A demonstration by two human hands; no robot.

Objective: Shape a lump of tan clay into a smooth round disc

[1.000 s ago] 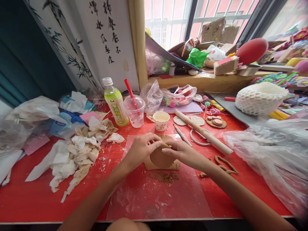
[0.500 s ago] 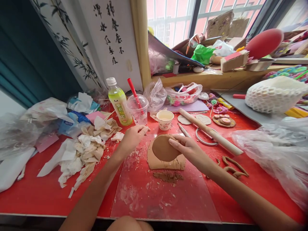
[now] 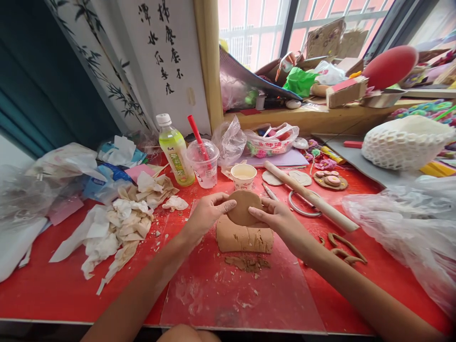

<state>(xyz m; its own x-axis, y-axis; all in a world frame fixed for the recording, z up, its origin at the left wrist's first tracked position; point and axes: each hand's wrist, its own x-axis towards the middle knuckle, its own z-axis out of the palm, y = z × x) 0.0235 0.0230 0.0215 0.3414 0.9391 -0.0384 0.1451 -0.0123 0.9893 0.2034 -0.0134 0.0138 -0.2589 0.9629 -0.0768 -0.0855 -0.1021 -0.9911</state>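
A round, flat disc of brown clay is held up between my two hands. My left hand pinches its left edge, thumb on the near face. On the opposite edge, my right hand grips it the same way, fingers behind. Below the disc a thicker slab of lighter brown clay lies on a clear sheet, its surface cracked in places. Darker clay scraps lie just in front of the slab.
Behind my hands stand a paper cup, a plastic cup with a red straw and a drink bottle. To the right lie a rolling pin, a metal ring and clay strips. Crumpled tissues cover the left.
My left hand has moved right and taken hold of the disc's left edge. The disc, earlier in my right hand alone, has been raised and tilted slightly.
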